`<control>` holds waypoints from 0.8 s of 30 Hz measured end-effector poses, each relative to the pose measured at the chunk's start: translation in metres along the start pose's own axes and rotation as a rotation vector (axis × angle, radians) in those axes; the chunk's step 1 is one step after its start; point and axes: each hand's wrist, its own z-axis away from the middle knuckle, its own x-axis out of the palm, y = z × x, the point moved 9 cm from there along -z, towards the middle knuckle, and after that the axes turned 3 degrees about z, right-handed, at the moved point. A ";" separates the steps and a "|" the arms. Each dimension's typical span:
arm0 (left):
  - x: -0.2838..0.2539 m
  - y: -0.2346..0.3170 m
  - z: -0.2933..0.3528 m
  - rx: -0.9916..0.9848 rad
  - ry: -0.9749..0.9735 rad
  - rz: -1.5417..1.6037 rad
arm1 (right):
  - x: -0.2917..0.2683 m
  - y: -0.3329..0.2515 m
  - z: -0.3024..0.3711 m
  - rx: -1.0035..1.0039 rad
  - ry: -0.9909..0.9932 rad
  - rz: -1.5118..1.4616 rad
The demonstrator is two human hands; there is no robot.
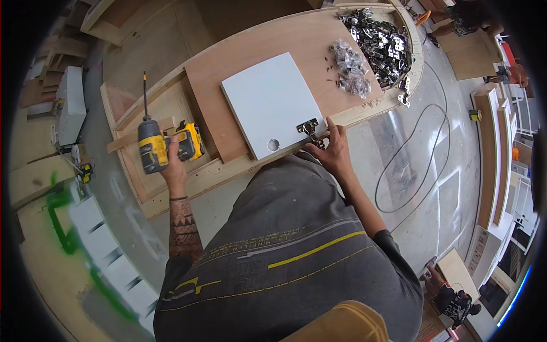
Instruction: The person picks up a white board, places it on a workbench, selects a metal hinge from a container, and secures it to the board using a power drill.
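My left hand [174, 162] grips a yellow and black cordless drill [152, 145] with a long bit pointing away from me, held over the left recess of the wooden workbench [245, 43]. A white square panel [270, 105] lies flat on the bench, with a round hole [273, 145] near its front edge. My right hand [330, 149] presses a metal cabinet hinge [310, 129] onto the panel's front right corner.
A heap of loose metal hinges [382, 43] and clear bags of hinges [348, 67] lie at the bench's far right. A black cable [419, 142] loops over the floor on the right. White drawer units [105, 256] stand lower left. Another person [453, 299] crouches lower right.
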 end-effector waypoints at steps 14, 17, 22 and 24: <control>0.077 0.093 0.111 -0.301 -0.652 -0.548 | 0.021 0.023 0.013 0.753 -0.471 -1.105; 0.110 0.087 0.134 -0.257 -0.836 -0.775 | 0.032 0.036 0.018 0.550 -0.646 -0.657; 0.146 0.100 0.142 0.021 -0.895 -0.955 | -0.005 0.038 -0.008 0.231 -0.287 -0.345; 0.155 0.108 0.140 -0.020 -0.882 -0.974 | -0.017 0.034 -0.019 0.115 -0.148 -0.270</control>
